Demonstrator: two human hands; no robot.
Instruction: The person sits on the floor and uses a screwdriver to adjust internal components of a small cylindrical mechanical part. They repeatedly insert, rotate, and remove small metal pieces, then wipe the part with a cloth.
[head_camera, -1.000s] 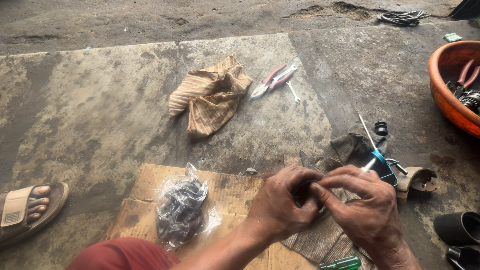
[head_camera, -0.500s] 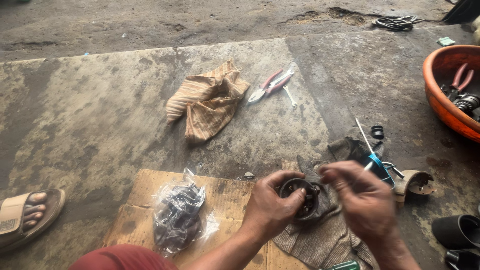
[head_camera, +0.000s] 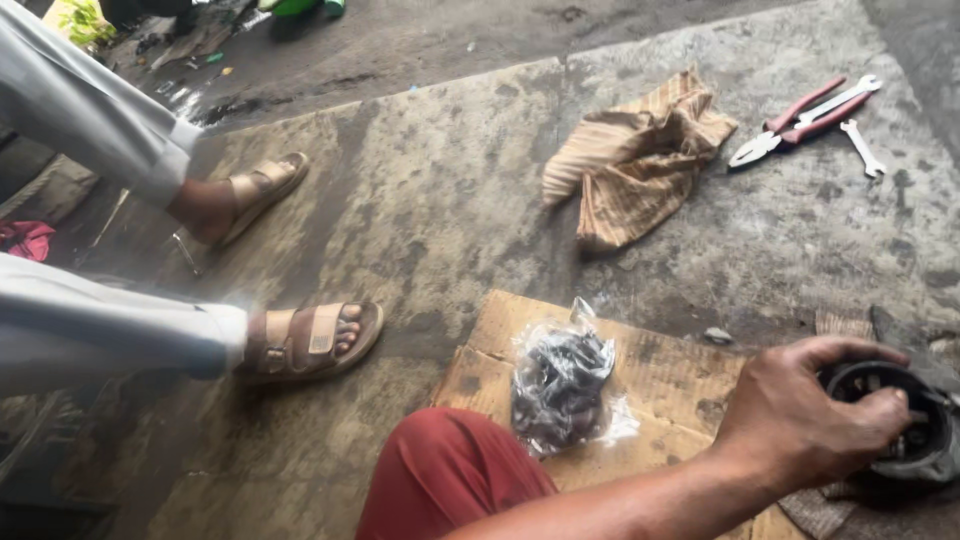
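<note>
My left hand (head_camera: 800, 420) grips the rim of a round black metal part (head_camera: 905, 440) at the lower right edge of the view. The part rests on a dark rag (head_camera: 815, 508) beside a piece of brown cardboard (head_camera: 680, 370). A clear plastic bag of small dark parts (head_camera: 560, 385) lies on the cardboard, left of my hand. My knee in red cloth (head_camera: 450, 480) shows at the bottom. My right hand is out of the frame.
Another person's sandalled feet (head_camera: 310, 340) and pale trouser legs (head_camera: 90, 320) stand at the left. A striped rag (head_camera: 635, 160), red-handled pliers (head_camera: 795, 120) and a small wrench (head_camera: 862, 148) lie on the stained concrete floor at the back right.
The view has swung left, bringing the other person's legs in and cutting off the orange basin. My right hand has left the frame; my left hand still holds the round part.
</note>
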